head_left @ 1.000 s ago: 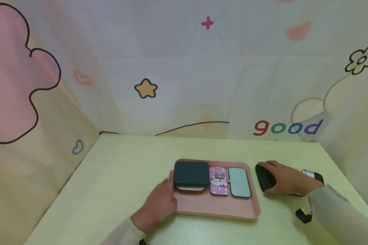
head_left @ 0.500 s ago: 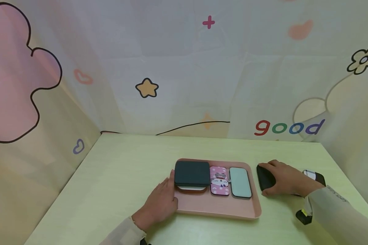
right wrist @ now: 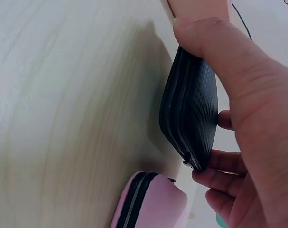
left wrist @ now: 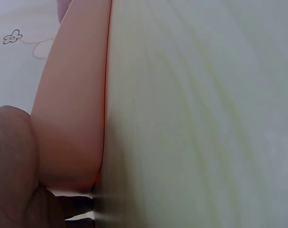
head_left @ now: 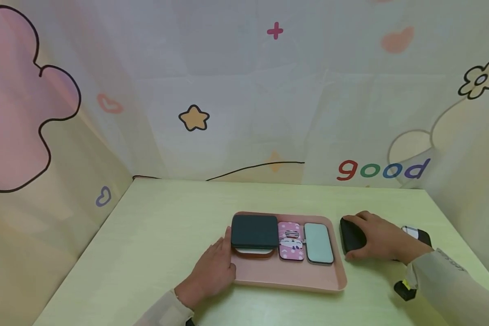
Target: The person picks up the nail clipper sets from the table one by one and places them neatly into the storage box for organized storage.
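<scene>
At the right of the head view, my right hand grips a black zip case beside the tray. The right wrist view shows the textured black zip case between thumb and fingers, with a small zip pull at its lower end. Whether it touches the table is unclear. My left hand holds the pink tray at its near left corner, thumb on the front wall. Inside the tray lie a dark green case over white and brown items, a pink cartoon case and a pale mint case.
A pink zip case with a black zip band stands near the right hand. Partly hidden behind the right wrist is a white and black item. The light wooden table meets a patterned cloth at the back and sides.
Very little differs. My right hand and the black zip case have shifted only slightly, the thumb a touch to the left. The left hand and tray stay in place.
</scene>
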Action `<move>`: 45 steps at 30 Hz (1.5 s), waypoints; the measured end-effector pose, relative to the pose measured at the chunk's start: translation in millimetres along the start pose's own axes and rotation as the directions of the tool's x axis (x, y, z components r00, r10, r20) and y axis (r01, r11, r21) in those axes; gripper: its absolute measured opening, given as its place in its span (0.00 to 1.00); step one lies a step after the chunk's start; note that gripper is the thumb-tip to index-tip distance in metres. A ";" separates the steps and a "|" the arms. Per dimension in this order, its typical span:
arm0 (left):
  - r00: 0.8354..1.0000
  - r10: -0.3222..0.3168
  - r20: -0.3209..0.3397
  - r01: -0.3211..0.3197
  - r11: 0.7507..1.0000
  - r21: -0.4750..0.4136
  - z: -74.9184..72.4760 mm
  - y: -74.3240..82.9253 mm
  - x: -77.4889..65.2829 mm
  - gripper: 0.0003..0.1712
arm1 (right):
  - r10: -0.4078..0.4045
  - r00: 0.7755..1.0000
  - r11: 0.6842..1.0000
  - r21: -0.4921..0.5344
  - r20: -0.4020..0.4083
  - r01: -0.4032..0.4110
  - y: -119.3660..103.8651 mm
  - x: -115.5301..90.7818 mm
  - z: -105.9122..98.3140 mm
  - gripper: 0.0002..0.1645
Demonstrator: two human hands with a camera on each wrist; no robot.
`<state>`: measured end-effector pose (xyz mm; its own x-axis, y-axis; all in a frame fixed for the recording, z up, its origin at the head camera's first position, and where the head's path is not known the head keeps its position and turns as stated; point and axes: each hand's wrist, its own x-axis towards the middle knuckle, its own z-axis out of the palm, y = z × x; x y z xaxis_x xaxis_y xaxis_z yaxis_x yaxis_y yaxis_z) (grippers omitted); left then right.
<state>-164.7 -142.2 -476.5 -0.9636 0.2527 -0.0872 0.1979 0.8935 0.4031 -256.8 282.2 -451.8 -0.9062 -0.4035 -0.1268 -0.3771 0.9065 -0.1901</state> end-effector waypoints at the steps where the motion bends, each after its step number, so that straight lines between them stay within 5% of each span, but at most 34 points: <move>1: 1.000 -0.002 0.001 0.002 1.000 0.000 -0.1 -0.1 0.0 0.44 | -0.002 1.000 1.000 -0.001 -0.005 0.002 -0.3 -0.2 -0.7 0.66; 45: 1.000 0.004 -0.015 -0.005 1.000 -0.013 0.8 0.8 -1.1 0.43 | -0.067 0.995 0.998 0.003 -0.076 0.067 -36.2 -5.4 -24.8 0.61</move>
<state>-163.4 -141.5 -476.9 -0.9653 0.2510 -0.0717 0.1999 0.8874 0.4153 -243.0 254.7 -420.1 -0.8908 -0.4526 -0.0393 -0.4367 0.8769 -0.2008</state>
